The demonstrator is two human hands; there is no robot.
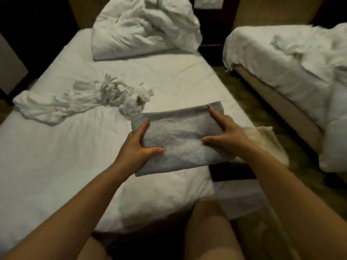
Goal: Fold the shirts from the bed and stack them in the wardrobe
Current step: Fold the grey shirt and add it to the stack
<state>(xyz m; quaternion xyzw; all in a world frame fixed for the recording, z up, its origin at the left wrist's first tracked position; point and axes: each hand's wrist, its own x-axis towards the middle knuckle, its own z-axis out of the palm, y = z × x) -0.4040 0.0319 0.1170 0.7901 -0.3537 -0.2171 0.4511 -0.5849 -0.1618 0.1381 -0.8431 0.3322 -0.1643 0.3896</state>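
left hand (pixel 138 147) and right hand (pixel 228 134) press flat, fingers spread, gripping nothing, on the folded grey shirt (pixel 178 139); fold looks finished, next needs a lifting grip.

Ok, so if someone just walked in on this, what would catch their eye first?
Probably the two hands in the middle: the left hand and right hand lie spread on a folded grey shirt at the near right part of the bed. Next, a crumpled white garment sprawls across the bed's left side, and a heaped white duvet sits at its far end.
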